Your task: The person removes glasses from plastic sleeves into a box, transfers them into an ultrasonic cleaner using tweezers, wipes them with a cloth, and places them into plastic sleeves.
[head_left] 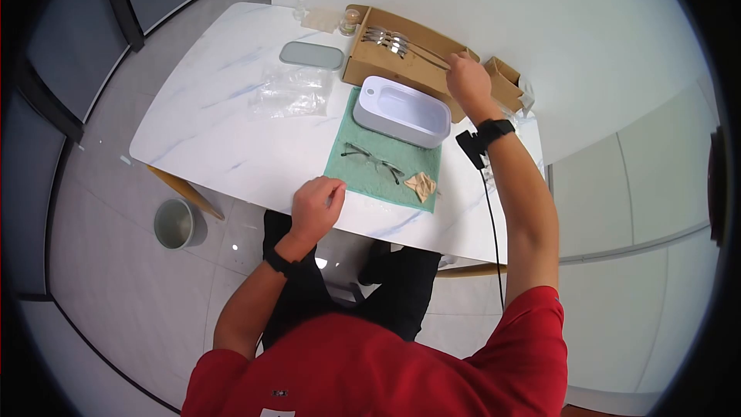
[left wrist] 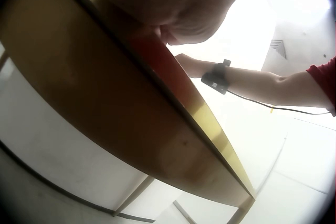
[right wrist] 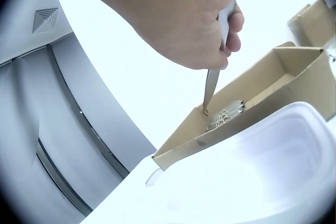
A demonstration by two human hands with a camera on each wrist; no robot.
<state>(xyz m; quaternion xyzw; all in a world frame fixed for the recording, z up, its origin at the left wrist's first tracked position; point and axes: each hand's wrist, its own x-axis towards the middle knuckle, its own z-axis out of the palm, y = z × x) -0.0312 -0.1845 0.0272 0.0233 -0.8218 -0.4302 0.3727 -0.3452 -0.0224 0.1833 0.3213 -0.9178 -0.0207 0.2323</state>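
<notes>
My right hand (head_left: 469, 85) reaches over a long cardboard box (head_left: 370, 71) and grips a pair of long metal tweezers (right wrist: 211, 88). Their tips point down into the box, close to several pairs of glasses (head_left: 384, 40) lying at its left end. My left hand (head_left: 316, 205) rests at the table's front edge, fingers loosely curled, holding nothing. Ahead of it, thin-framed glasses (head_left: 374, 161) lie on a green towel (head_left: 355, 179), beside a crumpled beige cloth (head_left: 421, 186). A white oblong tub (head_left: 395, 130) stands at the towel's back, in front of the box.
Left of the box lie a grey-green flat lid (head_left: 311, 55) and clear plastic bags (head_left: 292, 94). A small jar (head_left: 350, 22) and a clear bottle (head_left: 300, 8) stand behind. A smaller cardboard box (head_left: 505, 81) is at right. A bin (head_left: 174, 224) stands on the floor.
</notes>
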